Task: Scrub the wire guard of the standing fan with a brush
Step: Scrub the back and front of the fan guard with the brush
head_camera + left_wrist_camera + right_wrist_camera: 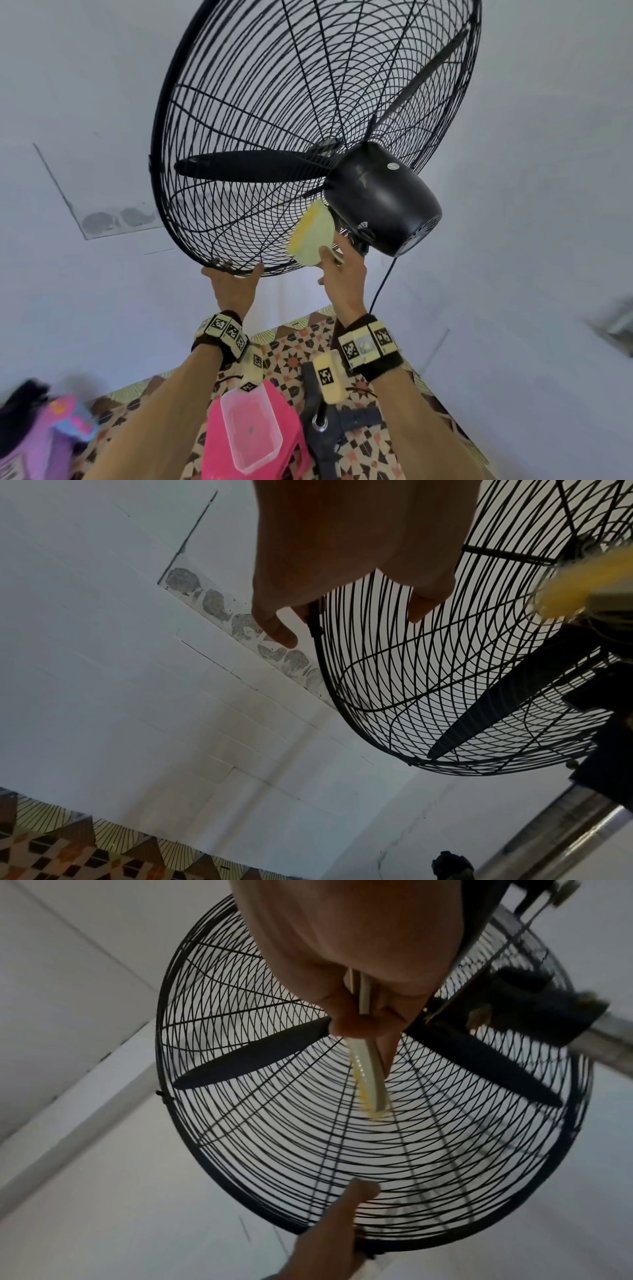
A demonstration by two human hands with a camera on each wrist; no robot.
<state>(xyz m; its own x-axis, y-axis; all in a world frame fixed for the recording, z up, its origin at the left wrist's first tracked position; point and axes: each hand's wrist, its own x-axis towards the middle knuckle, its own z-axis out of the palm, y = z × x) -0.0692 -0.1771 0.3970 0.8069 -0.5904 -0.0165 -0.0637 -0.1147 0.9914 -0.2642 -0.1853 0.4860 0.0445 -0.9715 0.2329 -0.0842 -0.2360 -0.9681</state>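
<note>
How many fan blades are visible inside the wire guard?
2. One blade points left from the hub; the other blade points to the upper right. The motor housing may hide a further one.

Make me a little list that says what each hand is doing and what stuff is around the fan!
fan: black, tilted, blades behind the wire guard
left hand: holds the guard's bottom rim
right hand: grips a brush
brush: pale green with yellow bristles, against the back of the guard beside the motor
below: clear tub on a pink stool, patterned floor
</note>
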